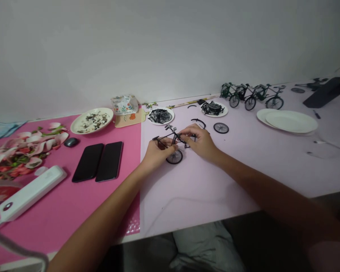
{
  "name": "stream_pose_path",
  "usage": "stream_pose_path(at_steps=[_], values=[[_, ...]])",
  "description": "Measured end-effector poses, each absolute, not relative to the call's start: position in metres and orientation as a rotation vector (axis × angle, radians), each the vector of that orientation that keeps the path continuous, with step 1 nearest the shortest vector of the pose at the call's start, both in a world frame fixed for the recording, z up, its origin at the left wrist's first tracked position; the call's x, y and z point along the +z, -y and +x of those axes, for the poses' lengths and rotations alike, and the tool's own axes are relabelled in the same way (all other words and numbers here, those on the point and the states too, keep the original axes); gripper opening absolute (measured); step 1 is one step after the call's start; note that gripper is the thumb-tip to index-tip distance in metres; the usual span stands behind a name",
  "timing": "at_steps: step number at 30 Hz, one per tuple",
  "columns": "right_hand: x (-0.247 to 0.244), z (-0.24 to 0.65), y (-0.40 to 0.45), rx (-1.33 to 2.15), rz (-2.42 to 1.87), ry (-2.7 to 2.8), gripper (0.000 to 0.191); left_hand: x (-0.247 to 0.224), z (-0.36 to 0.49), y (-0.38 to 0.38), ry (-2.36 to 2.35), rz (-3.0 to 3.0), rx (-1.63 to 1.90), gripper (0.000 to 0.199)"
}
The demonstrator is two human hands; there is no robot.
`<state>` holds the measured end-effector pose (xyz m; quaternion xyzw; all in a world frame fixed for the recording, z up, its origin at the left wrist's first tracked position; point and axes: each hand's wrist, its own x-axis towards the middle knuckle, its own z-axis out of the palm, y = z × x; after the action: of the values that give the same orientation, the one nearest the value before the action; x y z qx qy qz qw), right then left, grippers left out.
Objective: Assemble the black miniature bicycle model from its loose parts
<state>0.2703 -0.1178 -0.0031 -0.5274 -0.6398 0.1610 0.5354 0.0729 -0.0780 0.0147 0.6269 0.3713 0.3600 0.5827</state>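
Between my two hands is a black model bicycle [175, 156] with one spoked wheel showing at its lower end. My left hand [158, 154] grips it from the left, thumb and fingers closed near the fork. My right hand [198, 139] pinches the frame from the right; fingertips hide part of it. The handlebar [170, 128] sticks up above my hands. A loose spoked wheel [221, 128] lies on the table right of my right hand, and a curved black part [200, 121] lies just behind it.
White plates hold black wheels [161, 116] and dark frame parts [212, 108]. Several model bicycles [249, 96] stand along the wall, behind stacked white plates [293, 121]. Leftward lie two phones [98, 162], a mouse [71, 142], a white power strip [31, 192], a bowl [110, 118] and artificial petals [28, 147].
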Motion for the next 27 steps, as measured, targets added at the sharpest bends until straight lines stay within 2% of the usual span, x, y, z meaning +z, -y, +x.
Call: stream_pose_path(at_steps=[10, 19, 23, 27], values=[[-0.001, 0.27, 0.122, 0.522, -1.313, 1.569, 0.014, 0.016, 0.066, 0.074, -0.88, 1.584, 0.807, 0.028], [0.001, 0.274, 0.118, 0.512, -1.298, 1.694, 0.016, 0.015, 0.066, 0.073, -0.849, 1.524, 0.78, 0.028], [0.001, 0.29, 0.109, 0.359, -1.252, 1.877, 0.016, 0.011, 0.067, 0.07, -0.857, 1.511, 0.792, 0.033], [-0.002, 0.32, 0.094, 0.122, -1.362, 1.919, 0.025, 0.012, 0.067, 0.071, -0.907, 1.509, 0.836, 0.036]])
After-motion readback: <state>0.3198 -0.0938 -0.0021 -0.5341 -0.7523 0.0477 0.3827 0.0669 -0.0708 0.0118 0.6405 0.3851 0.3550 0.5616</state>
